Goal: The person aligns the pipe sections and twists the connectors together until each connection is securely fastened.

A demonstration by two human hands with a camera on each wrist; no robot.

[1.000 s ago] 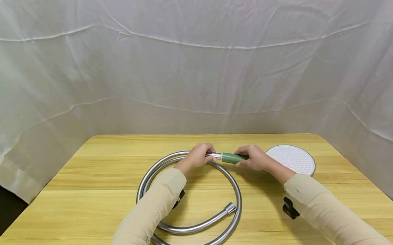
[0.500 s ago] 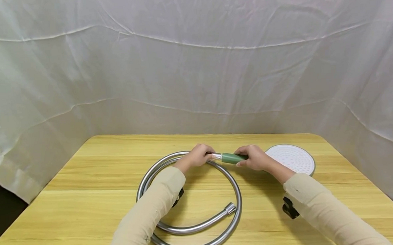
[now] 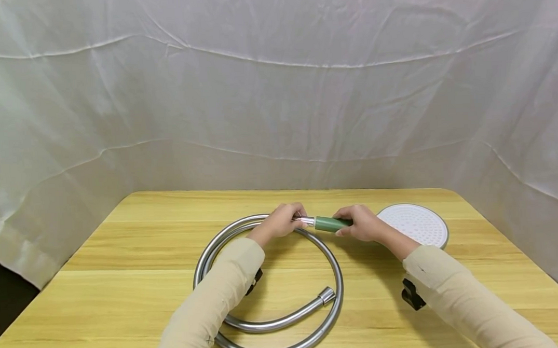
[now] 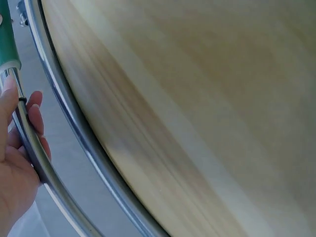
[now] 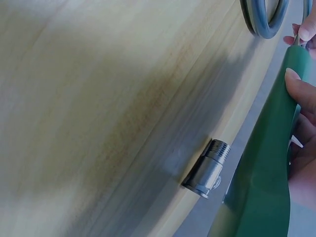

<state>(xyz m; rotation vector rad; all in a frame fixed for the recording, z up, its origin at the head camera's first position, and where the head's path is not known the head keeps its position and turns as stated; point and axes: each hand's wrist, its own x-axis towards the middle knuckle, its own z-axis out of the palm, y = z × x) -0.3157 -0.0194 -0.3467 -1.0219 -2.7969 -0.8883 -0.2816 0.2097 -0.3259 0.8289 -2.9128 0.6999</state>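
Lying left to right across the head view, the shower head [image 3: 414,225] is pointing its green handle [image 3: 329,223] toward the left hand [image 3: 283,220], while its round spray face [image 3: 408,221] is showing white side up at the right end. The right hand [image 3: 364,224] is gripping the handle over the far part of the wooden table [image 3: 125,295]. The left hand is pinching the silver hose [image 3: 285,323] near its metal end [image 3: 307,221], which is meeting the handle in line with its long axis; I cannot tell how firmly they are joining. In the right wrist view the handle is slanting from upper right to lower left, widening downward. The hose is coiling on the table, its loose end [image 3: 327,295] pointing right and slightly away. A threaded fitting [image 5: 206,169] is lying on its side, its threads facing upper right in the right wrist view.
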